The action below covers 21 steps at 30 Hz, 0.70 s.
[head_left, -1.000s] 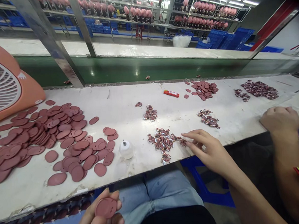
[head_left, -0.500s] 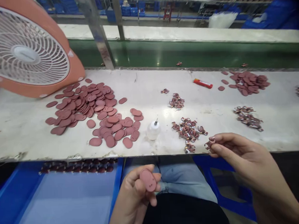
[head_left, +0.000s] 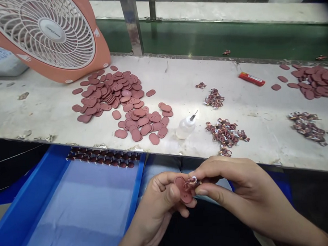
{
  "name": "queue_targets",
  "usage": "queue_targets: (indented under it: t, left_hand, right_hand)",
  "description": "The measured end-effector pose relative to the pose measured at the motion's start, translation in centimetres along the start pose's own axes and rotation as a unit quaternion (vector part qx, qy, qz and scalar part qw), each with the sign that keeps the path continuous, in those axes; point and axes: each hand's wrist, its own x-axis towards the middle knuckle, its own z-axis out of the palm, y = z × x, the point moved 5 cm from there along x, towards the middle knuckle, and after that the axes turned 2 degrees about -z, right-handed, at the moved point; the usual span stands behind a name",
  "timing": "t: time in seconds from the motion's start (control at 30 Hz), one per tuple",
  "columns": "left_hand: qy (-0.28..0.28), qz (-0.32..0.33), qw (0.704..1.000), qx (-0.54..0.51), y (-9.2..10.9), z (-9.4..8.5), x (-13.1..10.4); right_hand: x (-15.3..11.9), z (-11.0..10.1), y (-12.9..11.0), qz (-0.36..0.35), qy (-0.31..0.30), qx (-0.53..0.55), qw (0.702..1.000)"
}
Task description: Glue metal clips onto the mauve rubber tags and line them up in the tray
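Fitting step, lower centre of frame, below the table (head_left: 44, 117) edge: left hand (head_left: 159, 206) pinches oval disc (head_left: 182, 189); right hand (head_left: 237, 188) presses small clip (head_left: 193, 180) against it. Next needs careful alignment, probably.

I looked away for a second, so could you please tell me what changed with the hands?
The right hand picked a small clip piece from the bench pile and brought it to the red oval disc. The left hand kept holding that disc. The glue bottle stayed put.
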Motion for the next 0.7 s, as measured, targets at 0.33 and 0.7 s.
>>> queue_targets:
  t: [0.33, 0.7]
  left_hand:
    - [-0.001, -0.009, 1.0, 0.005, -0.08, -0.28, 0.19]
    - [0.023, -0.027, 0.999, 0.008, -0.12, -0.44, 0.13]
  right_hand:
    - [0.38, -0.02, -0.2, -0.015, -0.046, -0.041, 0.998]
    - [0.8, -0.02, -0.23, -0.018, -0.059, -0.03, 0.998]
